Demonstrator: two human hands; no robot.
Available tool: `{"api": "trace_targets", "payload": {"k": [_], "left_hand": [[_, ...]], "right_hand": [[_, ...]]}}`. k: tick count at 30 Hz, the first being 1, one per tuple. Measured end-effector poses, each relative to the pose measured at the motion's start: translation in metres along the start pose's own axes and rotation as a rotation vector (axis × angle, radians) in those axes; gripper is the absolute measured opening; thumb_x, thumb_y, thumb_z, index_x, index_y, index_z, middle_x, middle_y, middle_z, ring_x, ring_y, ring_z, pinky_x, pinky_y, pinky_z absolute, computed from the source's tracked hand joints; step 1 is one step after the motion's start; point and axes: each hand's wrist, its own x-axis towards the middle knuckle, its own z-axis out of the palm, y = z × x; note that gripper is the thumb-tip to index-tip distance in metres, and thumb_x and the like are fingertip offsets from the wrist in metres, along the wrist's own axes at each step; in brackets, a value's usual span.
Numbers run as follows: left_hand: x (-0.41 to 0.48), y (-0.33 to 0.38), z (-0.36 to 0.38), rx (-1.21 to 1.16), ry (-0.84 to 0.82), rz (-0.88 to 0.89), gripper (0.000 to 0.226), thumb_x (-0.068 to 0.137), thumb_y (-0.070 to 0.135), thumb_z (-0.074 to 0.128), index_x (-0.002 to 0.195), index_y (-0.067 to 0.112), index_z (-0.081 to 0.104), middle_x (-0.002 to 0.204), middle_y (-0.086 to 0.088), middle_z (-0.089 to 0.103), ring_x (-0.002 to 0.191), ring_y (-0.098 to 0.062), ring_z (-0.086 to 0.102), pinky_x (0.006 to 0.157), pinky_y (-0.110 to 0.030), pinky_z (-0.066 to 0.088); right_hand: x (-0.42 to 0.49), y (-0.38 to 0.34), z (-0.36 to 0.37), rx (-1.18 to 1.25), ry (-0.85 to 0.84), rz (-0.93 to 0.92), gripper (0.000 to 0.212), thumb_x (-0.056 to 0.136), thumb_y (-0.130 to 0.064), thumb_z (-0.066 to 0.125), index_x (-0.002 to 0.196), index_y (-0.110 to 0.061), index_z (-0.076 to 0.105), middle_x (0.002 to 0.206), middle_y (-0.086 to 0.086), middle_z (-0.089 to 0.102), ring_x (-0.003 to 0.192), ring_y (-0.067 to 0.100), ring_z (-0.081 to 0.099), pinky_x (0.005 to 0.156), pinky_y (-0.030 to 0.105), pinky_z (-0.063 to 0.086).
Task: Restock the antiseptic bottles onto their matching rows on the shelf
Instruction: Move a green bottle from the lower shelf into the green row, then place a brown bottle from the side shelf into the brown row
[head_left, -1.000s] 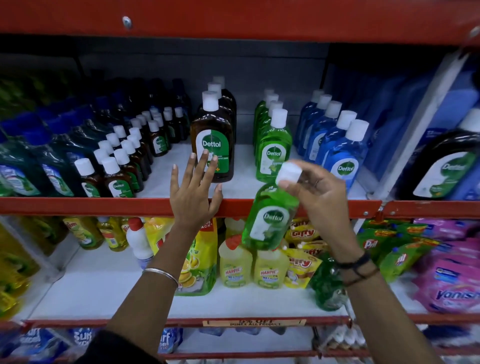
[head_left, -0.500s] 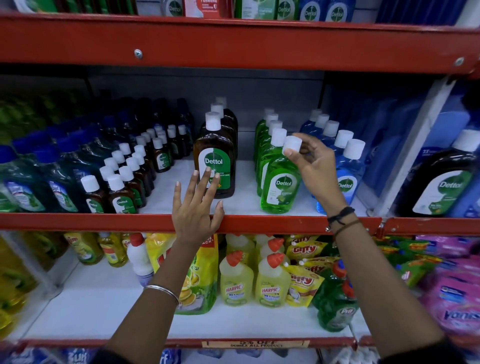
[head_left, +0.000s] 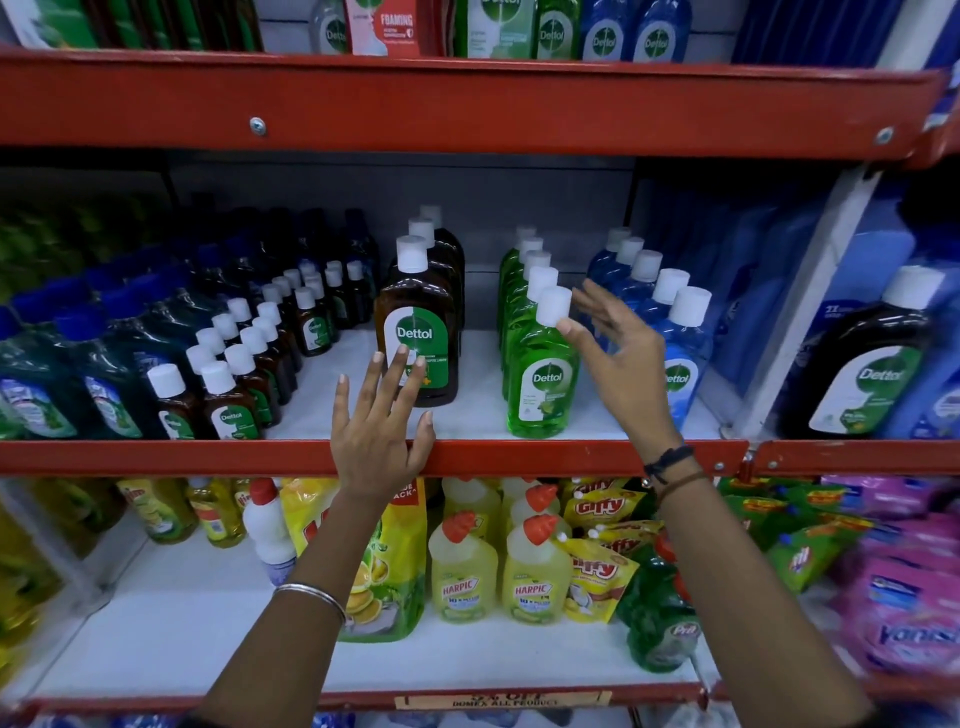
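Green antiseptic bottle (head_left: 543, 374): standing upright at the front of the green row on the middle shelf (head_left: 467, 457), label facing out, white cap (head_left: 553, 306) on top.
Right hand (head_left: 621, 364): reaching over the shelf edge just right of the green bottle, palm facing left, fingers (head_left: 597, 306) spreading apart; only the thumb tip is touching the lower edge of the cap, nothing is clamped.
Left hand (head_left: 382, 441): lying flat over the shelf's red front lip, left of the green bottle, fingers splayed and empty, fingertips pointing up in front of the big brown bottle (head_left: 418, 343).
Green row: five white caps showing, counting the front bottle.
Blue row (head_left: 670, 332): five caps, standing just right of the green bottle, partly behind the right hand.
Big brown row: three caps, left of the green bottle.
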Motion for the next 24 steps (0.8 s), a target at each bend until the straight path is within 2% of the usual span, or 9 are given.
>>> {"api": "trace_targets", "payload": {"k": [2,5,7,9,11,13,17,21,24], "left_hand": [[0.000,0.000,0.000,0.001,-0.002,-0.002,0.056,0.095,0.042,0.036,0.148,0.022,0.039,0.154,-0.002,0.039,0.144,-0.022,0.034,0.118,-0.050,0.019],[-0.001,0.001,0.000,0.002,-0.009,0.003,0.057,0.094,0.041,0.036,0.148,0.021,0.039,0.154,-0.002,0.038,0.144,-0.023,0.034,0.118,-0.051,0.018],[-0.001,0.001,-0.001,-0.004,-0.013,0.001,0.057,0.095,0.041,0.035,0.148,0.021,0.039,0.154,-0.003,0.039,0.144,-0.023,0.034,0.118,-0.052,0.018],[-0.001,0.001,-0.002,-0.010,-0.015,-0.002,0.056,0.095,0.041,0.034,0.148,0.021,0.040,0.154,-0.004,0.039,0.143,-0.024,0.035,0.117,-0.053,0.020],[0.000,0.002,-0.002,-0.003,-0.016,-0.006,0.057,0.095,0.041,0.034,0.147,0.019,0.041,0.153,-0.004,0.040,0.143,-0.024,0.036,0.117,-0.053,0.020],[0.000,0.002,-0.003,0.004,-0.021,-0.009,0.057,0.094,0.040,0.034,0.147,0.018,0.041,0.153,-0.005,0.041,0.143,-0.025,0.036,0.117,-0.053,0.021],[0.000,0.003,-0.005,0.001,-0.042,-0.021,0.058,0.093,0.040,0.034,0.147,0.017,0.042,0.153,-0.006,0.041,0.143,-0.024,0.035,0.117,-0.053,0.019],[0.000,0.003,-0.006,0.002,-0.056,-0.031,0.059,0.093,0.039,0.035,0.146,0.016,0.042,0.152,-0.007,0.042,0.143,-0.025,0.035,0.118,-0.052,0.018],[0.001,0.003,-0.007,0.000,-0.072,-0.034,0.059,0.092,0.039,0.035,0.146,0.016,0.042,0.153,-0.007,0.041,0.143,-0.026,0.035,0.118,-0.052,0.016]], "right_hand": [[-0.014,-0.003,-0.020,-0.049,0.159,-0.129,0.043,0.087,-0.025,0.065,0.128,-0.016,0.053,0.121,0.004,0.064,0.114,0.013,0.060,0.100,0.024,0.046],[-0.032,0.010,-0.063,-0.119,0.485,-0.292,0.030,0.090,-0.018,0.062,0.119,-0.008,0.058,0.112,0.012,0.065,0.106,0.026,0.062,0.095,0.035,0.050],[-0.037,0.030,-0.096,-0.189,0.681,-0.279,0.030,0.091,-0.021,0.061,0.116,-0.003,0.059,0.111,0.009,0.063,0.106,0.031,0.060,0.093,0.045,0.049],[-0.039,0.052,-0.130,-0.256,0.814,-0.182,0.042,0.090,-0.029,0.062,0.123,-0.005,0.054,0.119,-0.001,0.056,0.115,0.030,0.053,0.098,0.046,0.044],[-0.038,0.070,-0.156,-0.261,0.822,-0.005,0.066,0.084,-0.041,0.066,0.136,-0.009,0.042,0.132,-0.001,0.046,0.129,0.020,0.039,0.112,0.028,0.031],[-0.036,0.084,-0.174,-0.280,0.737,0.180,0.090,0.075,-0.049,0.069,0.145,-0.010,0.027,0.146,0.007,0.034,0.137,0.016,0.024,0.111,0.010,0.011],[-0.027,0.102,-0.189,-0.401,0.597,0.338,0.111,0.068,-0.052,0.074,0.147,-0.005,0.013,0.153,0.019,0.024,0.143,0.033,0.017,0.118,0.046,0.017],[-0.017,0.102,-0.191,-0.542,0.582,0.390,0.112,0.067,-0.048,0.078,0.146,-0.002,0.013,0.151,0.023,0.026,0.141,0.037,0.020,0.113,0.052,0.026],[-0.012,0.096,-0.195,-0.628,0.579,0.445,0.113,0.062,-0.051,0.080,0.144,-0.002,0.018,0.144,0.025,0.031,0.131,0.044,0.034,0.099,0.059,0.039]]}}
